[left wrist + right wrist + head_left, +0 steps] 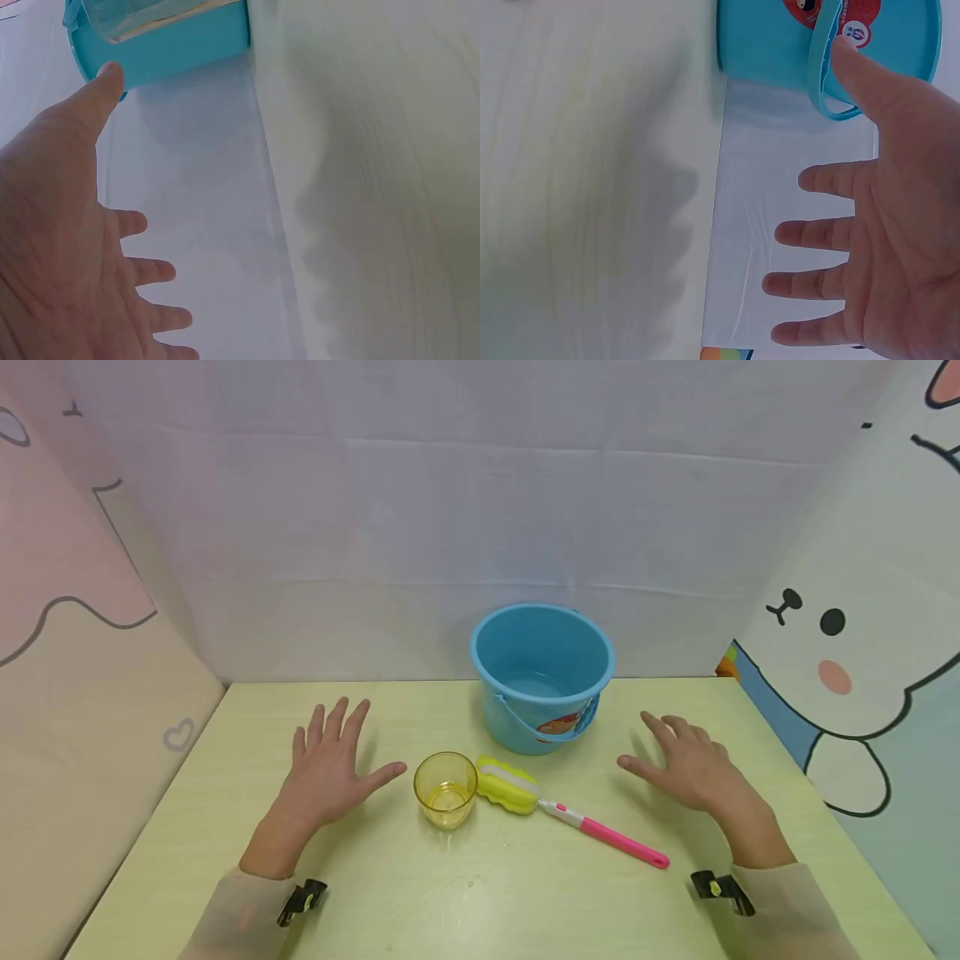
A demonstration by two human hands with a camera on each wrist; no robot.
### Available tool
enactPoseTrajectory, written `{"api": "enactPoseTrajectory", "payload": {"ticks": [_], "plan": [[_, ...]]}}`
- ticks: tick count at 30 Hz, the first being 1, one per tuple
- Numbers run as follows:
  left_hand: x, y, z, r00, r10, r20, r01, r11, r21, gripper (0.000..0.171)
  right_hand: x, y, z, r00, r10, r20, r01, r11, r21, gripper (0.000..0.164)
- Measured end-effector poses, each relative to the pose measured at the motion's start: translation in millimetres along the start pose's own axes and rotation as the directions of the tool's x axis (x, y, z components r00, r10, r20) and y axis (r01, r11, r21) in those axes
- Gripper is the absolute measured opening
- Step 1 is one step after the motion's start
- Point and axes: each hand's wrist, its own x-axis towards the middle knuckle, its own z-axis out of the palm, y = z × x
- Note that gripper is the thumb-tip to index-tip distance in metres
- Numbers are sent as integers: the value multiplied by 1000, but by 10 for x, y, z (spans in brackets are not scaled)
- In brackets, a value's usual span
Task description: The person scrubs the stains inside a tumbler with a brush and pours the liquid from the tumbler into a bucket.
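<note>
My left hand (327, 777) is held over the table with fingers spread and holds nothing. Its thumb points toward a clear yellow cup (446, 791), which stands upright just to the right. Beside the cup lies a sponge brush (510, 785) with a yellow-green head and a pink-and-white handle (615, 841) slanting toward the lower right. My right hand (693, 768), also empty with its fingers extended, is to the right of the brush. Behind the brush stands a blue bucket (532, 718), its handle hanging down at the front. The right wrist view shows the bucket (765, 45) beyond the thumb.
The pale wooden table (420, 902) ends at a white cloth backdrop (375, 527) close behind the bucket. Printed cloths with cartoon figures flank it, one on the left (97, 710) and one on the right (892, 635). Black clips (302, 902) sit on both sleeves.
</note>
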Motion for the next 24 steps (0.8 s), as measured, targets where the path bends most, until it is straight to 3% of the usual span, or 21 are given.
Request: {"api": "enactPoseTrajectory", "payload": {"ticks": [17, 24], "plan": [[-29, 128, -49, 998, 63, -9, -64, 994, -83, 110, -71, -232, -29, 994, -73, 85, 64, 993, 100, 103], [-58, 219, -34, 994, 102, 35, -94, 981, -169, 109, -93, -325, -8, 985, -117, 124, 104, 989, 104, 103]]}}
